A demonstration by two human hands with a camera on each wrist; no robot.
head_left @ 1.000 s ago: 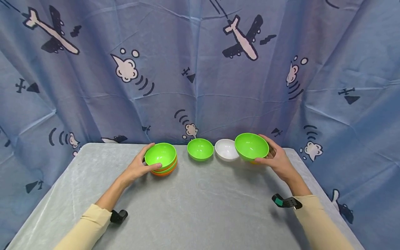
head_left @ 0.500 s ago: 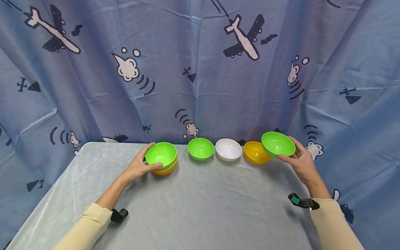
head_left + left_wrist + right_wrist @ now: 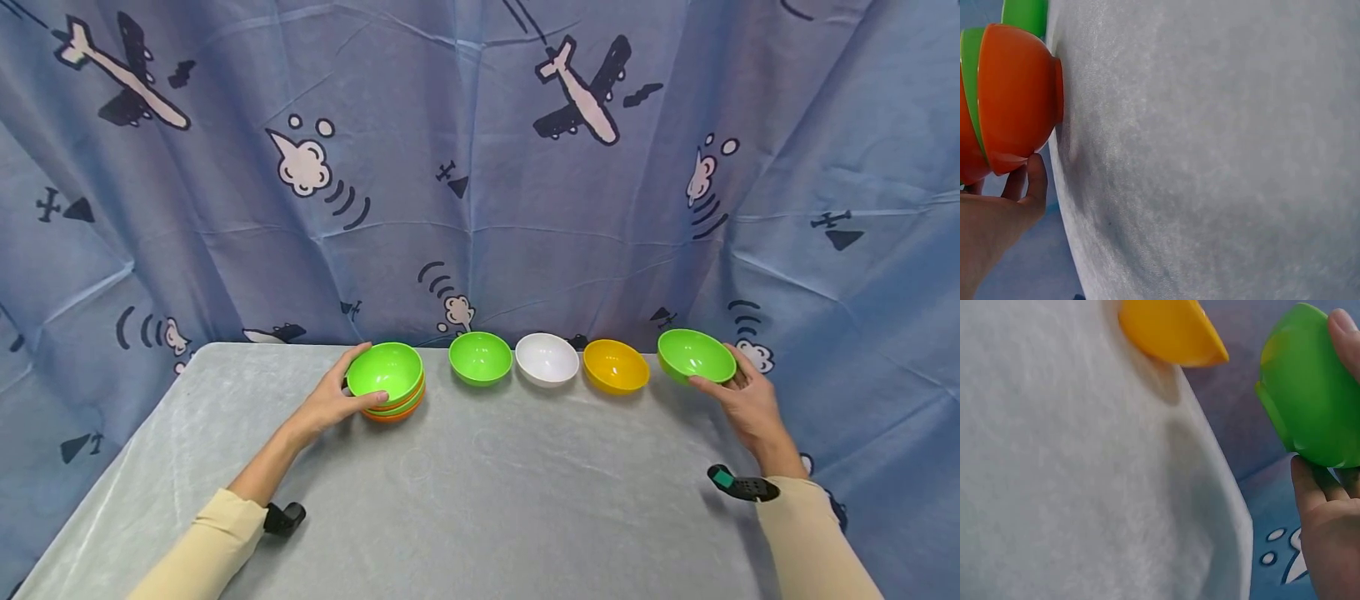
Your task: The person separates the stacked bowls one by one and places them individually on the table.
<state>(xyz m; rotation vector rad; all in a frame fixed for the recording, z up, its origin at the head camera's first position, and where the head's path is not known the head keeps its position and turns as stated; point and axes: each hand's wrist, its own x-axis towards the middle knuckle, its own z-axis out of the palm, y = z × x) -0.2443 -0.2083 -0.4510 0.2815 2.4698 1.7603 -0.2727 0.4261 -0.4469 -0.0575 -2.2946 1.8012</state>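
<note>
At the left, my left hand (image 3: 337, 396) holds the side of a stack of nested bowls, with a green bowl (image 3: 386, 371) on top. Orange and green bowls alternate below it; the lowest orange bowl (image 3: 1019, 94) sits on the table in the left wrist view. At the far right, my right hand (image 3: 750, 400) grips a green bowl (image 3: 696, 357) by its side, thumb near the rim. That bowl is held slightly above the table, apart from its surface, as the right wrist view (image 3: 1310, 387) shows.
Along the table's back edge stand a green bowl (image 3: 481, 358), a white bowl (image 3: 547, 360) and a yellow bowl (image 3: 616, 367) in a row, between my hands. A grey cloth covers the table (image 3: 480, 500). Behind it hangs a blue curtain (image 3: 390, 167) with airplane prints.
My right hand has carried the green bowl rightward, past the white and yellow bowls, and lowered it a little. The yellow bowl has come into full view. My left hand stays on the stack.
</note>
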